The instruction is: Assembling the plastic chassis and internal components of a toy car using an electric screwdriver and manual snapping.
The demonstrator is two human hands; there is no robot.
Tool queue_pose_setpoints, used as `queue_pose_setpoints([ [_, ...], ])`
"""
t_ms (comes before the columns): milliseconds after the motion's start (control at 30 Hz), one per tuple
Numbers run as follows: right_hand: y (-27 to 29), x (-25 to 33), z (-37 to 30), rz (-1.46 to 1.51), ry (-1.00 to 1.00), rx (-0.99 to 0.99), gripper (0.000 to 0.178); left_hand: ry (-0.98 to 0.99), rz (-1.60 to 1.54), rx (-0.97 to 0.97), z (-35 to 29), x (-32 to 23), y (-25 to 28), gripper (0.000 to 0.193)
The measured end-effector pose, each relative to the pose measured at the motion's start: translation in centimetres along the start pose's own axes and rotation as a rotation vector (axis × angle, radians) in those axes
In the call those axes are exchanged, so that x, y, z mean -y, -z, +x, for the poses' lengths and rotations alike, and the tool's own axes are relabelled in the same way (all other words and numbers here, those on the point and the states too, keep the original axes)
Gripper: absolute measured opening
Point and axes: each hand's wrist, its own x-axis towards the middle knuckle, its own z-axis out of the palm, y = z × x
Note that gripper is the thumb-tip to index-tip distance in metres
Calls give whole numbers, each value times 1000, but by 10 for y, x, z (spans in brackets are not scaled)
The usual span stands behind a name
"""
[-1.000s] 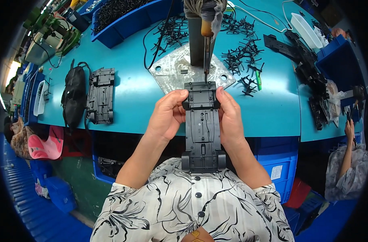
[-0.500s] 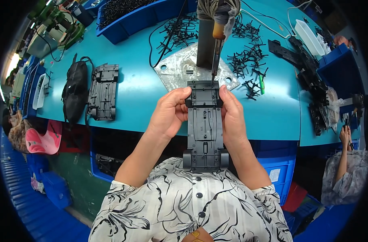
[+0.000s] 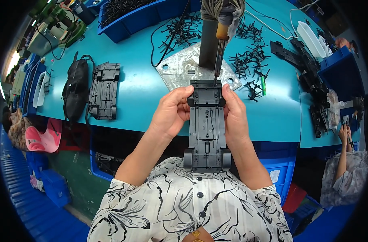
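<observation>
A black plastic toy car chassis (image 3: 207, 129) is held lengthwise in front of my chest, its wide end toward me. My left hand (image 3: 172, 113) grips its left edge near the far end, thumb on top. On the opposite edge, my right hand (image 3: 234, 113) is closed round the same chassis. A soldering iron (image 3: 220, 50) with a wooden handle hangs tip down from a metal post (image 3: 207, 44). Its tip is at the far right corner of the chassis; whether they touch I cannot tell. The post stands on a metal base plate (image 3: 180, 66).
A second chassis (image 3: 104, 90) lies on the teal table (image 3: 137, 97) beside a black bag-like object (image 3: 76, 90). Small black branched parts (image 3: 246, 60) are scattered round the post, near a green tool (image 3: 264, 86). A blue bin (image 3: 129, 24) stands behind. A co-worker's hand (image 3: 345, 133) shows far right.
The view has shifted slightly. The soldering iron's tip now sits closer to the right side of the chassis's far end. Both hands keep their hold on the chassis.
</observation>
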Motion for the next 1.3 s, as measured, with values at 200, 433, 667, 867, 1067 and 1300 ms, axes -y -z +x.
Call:
queue_pose_setpoints([
  [200, 1, 1, 0, -81, -2, 4, 36, 7, -13, -12, -2, -1, -2, 18],
  [433, -1, 4, 0, -124, 11, -2, 36, 9, -23, -32, -1, 0, -1, 18],
  [667, 0, 6, 0, -133, -15, 1, 36, 20, -46, -49, 0, 1, -1, 16],
  [867, 2, 8, 1, -157, -50, -11, 35, 33, -72, -60, 0, 1, -1, 15],
  [1067, -1, 8, 2, -152, -63, -34, 34, 37, -107, -52, -2, -2, -2, 15],
  [1300, -9, 8, 2, -1, -71, -103, 26, 56, -145, -28, -1, -1, 1, 15],
])
